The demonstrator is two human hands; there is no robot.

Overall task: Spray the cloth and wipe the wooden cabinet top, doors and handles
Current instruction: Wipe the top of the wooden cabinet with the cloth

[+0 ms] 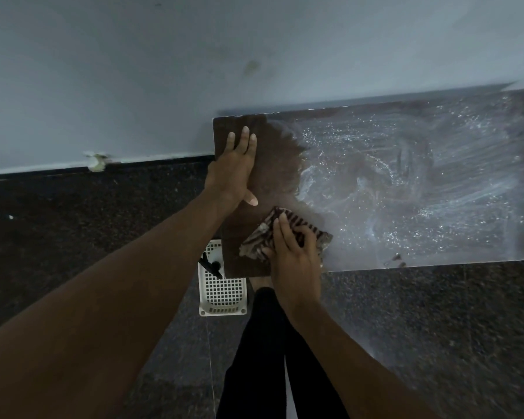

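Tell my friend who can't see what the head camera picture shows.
The right hand holds a striped cloth on a dark wooden cabinet top, while the left hand lies flat near its left edge. Whitish streaks cover most of the top; a white basket stands on the floor.

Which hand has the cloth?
The right hand, fingers curled on the striped cloth; the left hand lies flat on the bare cabinet top.

The scene is dimly and evenly lit, with a cool grey cast on the wall [133, 71]. A pale sheen and small glints are seen across the cabinet top [406, 182], whose far right corner is smeared by blur. The floor [58, 231] is rendered dark and grainy.
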